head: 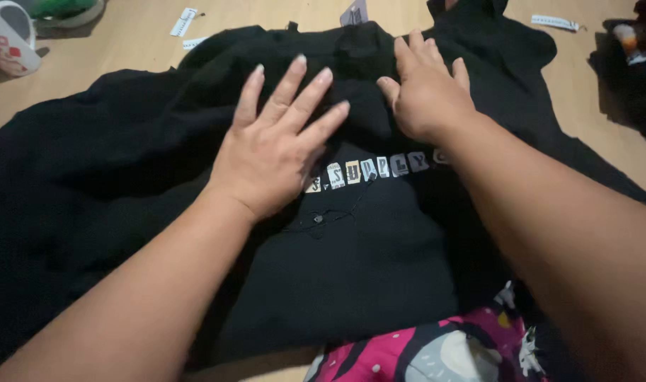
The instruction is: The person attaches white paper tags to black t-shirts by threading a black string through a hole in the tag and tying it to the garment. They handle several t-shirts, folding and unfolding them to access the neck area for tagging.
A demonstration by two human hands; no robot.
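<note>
Pink patterned cloth (436, 350) sits closest, just below the black sweatshirt (365, 269) spread on the wooden floor (124, 42). Left hand (273, 152) and right hand (429, 92) press flat on it, fingers open, gripping nothing. Sweatshirt looks soft, floppy, light; best pinched at shoulders or hem.

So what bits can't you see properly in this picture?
- Head view: the left hand and right hand cover parts of the black garment beneath them.
- The white container is cut off by the top-left edge.
- The dark pile at the right edge is cut off and blurred.
- The pink patterned cloth runs off the bottom edge.
</note>
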